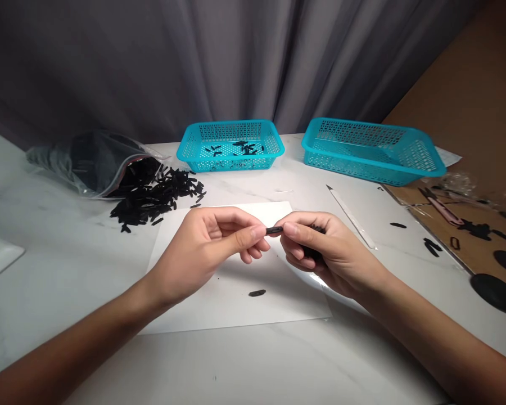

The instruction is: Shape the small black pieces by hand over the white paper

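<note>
Between both hands, over a white sheet of paper (pixel 236 312), is one small elongated black piece (pixel 274 230). My left hand (pixel 219 233) pinches its left end between thumb and index finger. My right hand (pixel 320 242) pinches the right end, and its curled fingers also hold a clump of similar black pieces (pixel 314 247) against the palm. Another black piece (pixel 257 293) lies on the paper below the hands. What the small pieces are exactly, I cannot make out.
An open plastic bag (pixel 96 163) spills a black pile (pixel 152 197) at the left. Behind stand a blue basket (pixel 185 154) with some pieces and a second blue basket (pixel 362 169). A white craft knife (pixel 351 216), loose pieces (pixel 432 247) and pink-handled scissors (pixel 444 209) lie right.
</note>
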`<action>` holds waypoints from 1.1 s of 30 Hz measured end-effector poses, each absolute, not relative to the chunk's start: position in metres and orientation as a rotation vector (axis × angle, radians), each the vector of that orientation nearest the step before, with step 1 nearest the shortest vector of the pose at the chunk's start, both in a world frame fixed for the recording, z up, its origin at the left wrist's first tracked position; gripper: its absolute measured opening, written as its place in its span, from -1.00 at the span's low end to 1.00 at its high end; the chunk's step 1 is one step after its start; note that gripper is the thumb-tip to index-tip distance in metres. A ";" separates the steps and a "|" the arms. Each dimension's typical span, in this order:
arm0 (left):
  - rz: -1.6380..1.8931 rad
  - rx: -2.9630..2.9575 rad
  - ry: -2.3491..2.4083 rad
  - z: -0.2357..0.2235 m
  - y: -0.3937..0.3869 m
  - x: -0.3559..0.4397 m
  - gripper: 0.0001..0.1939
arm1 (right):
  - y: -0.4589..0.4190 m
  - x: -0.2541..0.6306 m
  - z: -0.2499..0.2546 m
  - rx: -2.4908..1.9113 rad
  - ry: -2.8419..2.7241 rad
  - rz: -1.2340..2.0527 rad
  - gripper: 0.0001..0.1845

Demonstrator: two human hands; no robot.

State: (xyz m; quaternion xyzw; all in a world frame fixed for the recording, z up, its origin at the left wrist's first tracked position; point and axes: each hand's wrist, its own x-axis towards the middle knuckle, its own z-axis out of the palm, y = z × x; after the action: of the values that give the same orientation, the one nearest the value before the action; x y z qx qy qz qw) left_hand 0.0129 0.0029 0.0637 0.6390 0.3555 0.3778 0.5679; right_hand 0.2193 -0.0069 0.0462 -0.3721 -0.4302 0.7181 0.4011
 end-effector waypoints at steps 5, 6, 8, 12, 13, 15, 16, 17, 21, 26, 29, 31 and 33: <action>0.884 1.489 0.815 0.064 0.002 0.013 -0.85 | -0.008 0.218 0.046 -0.894 -1.031 1.845 -0.81; 0.886 1.491 0.812 0.065 0.002 0.013 -0.85 | -0.008 0.218 0.046 -0.878 -1.019 1.852 -0.81; 0.889 1.491 0.806 0.066 0.002 0.014 -0.86 | -0.008 0.217 0.045 -0.850 -1.003 1.861 -0.82; 0.841 1.412 0.791 0.068 0.001 0.015 -0.89 | -0.009 0.217 0.041 -0.792 -0.990 1.879 -0.87; 0.818 1.376 0.786 0.068 0.001 0.015 -0.89 | -0.009 0.216 0.039 -0.772 -0.985 1.891 -0.88; 0.778 1.311 0.762 0.068 0.000 0.015 -0.88 | -0.009 0.216 0.036 -0.734 -0.970 1.914 -0.89; 0.763 1.290 0.742 0.067 0.000 0.015 -0.89 | -0.009 0.216 0.035 -0.722 -0.963 1.921 -0.90; 0.755 1.277 0.719 0.067 0.000 0.014 -0.91 | -0.009 0.216 0.034 -0.712 -0.959 1.925 -0.90; 0.739 1.273 0.675 0.069 -0.001 0.013 -0.93 | -0.009 0.215 0.031 -0.671 -0.966 1.938 -0.89; 0.737 1.323 0.659 0.073 -0.001 0.013 -0.91 | -0.010 0.214 0.031 -0.637 -0.981 1.950 -0.89; 0.751 1.352 0.655 0.072 -0.001 0.012 -0.90 | -0.011 0.214 0.031 -0.627 -0.982 1.948 -0.89; 0.760 1.376 0.661 0.071 -0.001 0.012 -0.90 | -0.011 0.214 0.031 -0.627 -0.981 1.946 -0.88; 0.770 1.414 0.673 0.070 -0.001 0.011 -0.90 | -0.011 0.214 0.031 -0.631 -0.979 1.945 -0.87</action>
State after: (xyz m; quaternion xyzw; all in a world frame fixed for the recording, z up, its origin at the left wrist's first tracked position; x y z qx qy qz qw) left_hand 0.0113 -0.0012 0.0700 0.6208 0.2956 0.3381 0.6426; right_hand 0.2142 -0.0112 0.0311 -0.2520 -0.3912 0.7771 0.4237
